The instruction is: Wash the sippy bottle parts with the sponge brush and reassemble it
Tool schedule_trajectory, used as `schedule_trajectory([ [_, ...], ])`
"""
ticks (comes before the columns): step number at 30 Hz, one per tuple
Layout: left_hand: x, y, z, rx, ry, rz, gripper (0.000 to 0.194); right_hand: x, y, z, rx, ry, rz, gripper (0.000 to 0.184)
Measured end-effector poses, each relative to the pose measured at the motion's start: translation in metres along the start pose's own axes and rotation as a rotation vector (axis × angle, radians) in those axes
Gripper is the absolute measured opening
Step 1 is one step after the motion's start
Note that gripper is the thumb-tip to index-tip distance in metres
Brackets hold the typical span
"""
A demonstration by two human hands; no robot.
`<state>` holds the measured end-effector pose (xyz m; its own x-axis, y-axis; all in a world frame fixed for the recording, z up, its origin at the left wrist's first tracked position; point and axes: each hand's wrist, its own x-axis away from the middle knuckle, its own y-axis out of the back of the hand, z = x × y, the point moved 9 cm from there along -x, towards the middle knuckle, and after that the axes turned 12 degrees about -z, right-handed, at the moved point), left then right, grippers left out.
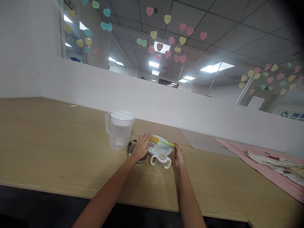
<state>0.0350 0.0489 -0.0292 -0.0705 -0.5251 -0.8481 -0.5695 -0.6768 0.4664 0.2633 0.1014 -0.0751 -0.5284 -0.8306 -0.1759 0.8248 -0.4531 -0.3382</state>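
A bottle brush with a yellow head (155, 139) and a thin green handle (166, 143) is held level above a white plate (170, 151). The fingers of my left hand (142, 146) close on the yellow end. At the other end, my right hand (178, 154) grips the green handle. Below the brush stands a clear baby bottle (160, 166) with a white two-handled collar (168, 162). A small white ring (155, 151) lies on the plate. Partly under my left hand is a dark round dish (129, 151) with a clear piece (132, 145) in it.
A translucent lidded pitcher (120, 133) stands to the left of the dish. On the right, a pink cloth (234, 146) bears crumpled fabric (273, 163) and a pen (268, 154). A white wall (152, 98) with glass above closes off the table's back (71, 136).
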Motion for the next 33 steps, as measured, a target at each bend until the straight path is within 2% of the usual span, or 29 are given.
schedule_trajectory([
  [4, -0.003, 0.008, -0.005, 0.121, -0.009, -0.07, 0.043, -0.002, -0.003, -0.004, -0.063, -0.075, 0.052, 0.034],
  [10, -0.001, 0.006, 0.0, 0.197, 0.025, -0.091, 0.042, -0.004, -0.002, -0.005, -0.187, -0.094, 0.029, 0.03],
  [15, 0.0, 0.018, -0.016, 0.172, -0.118, -0.164, 0.036, -0.001, -0.003, 0.003, -0.2, -0.062, 0.056, 0.03],
  [19, 0.001, 0.021, -0.026, 0.154, -0.204, -0.168, 0.035, 0.001, -0.001, 0.006, -0.239, -0.081, 0.048, 0.028],
  [21, -0.001, 0.025, -0.018, 0.134, -0.146, -0.233, 0.036, -0.001, 0.003, 0.005, -0.281, -0.091, -0.002, 0.027],
  [24, -0.002, 0.039, 0.011, 0.057, 0.076, -0.407, 0.035, -0.007, 0.019, 0.0, -0.263, -0.09, -0.171, 0.025],
  [26, 0.0, 0.045, 0.032, -0.013, 0.218, -0.469, 0.035, -0.01, 0.031, -0.005, -0.225, -0.083, -0.286, 0.024],
  [29, 0.003, 0.044, 0.052, -0.11, 0.358, -0.414, 0.038, -0.012, 0.04, -0.008, -0.192, -0.078, -0.384, 0.023],
  [33, 0.004, 0.027, 0.058, -0.193, 0.408, -0.18, 0.038, -0.011, 0.048, -0.008, -0.127, -0.047, -0.464, 0.024],
])
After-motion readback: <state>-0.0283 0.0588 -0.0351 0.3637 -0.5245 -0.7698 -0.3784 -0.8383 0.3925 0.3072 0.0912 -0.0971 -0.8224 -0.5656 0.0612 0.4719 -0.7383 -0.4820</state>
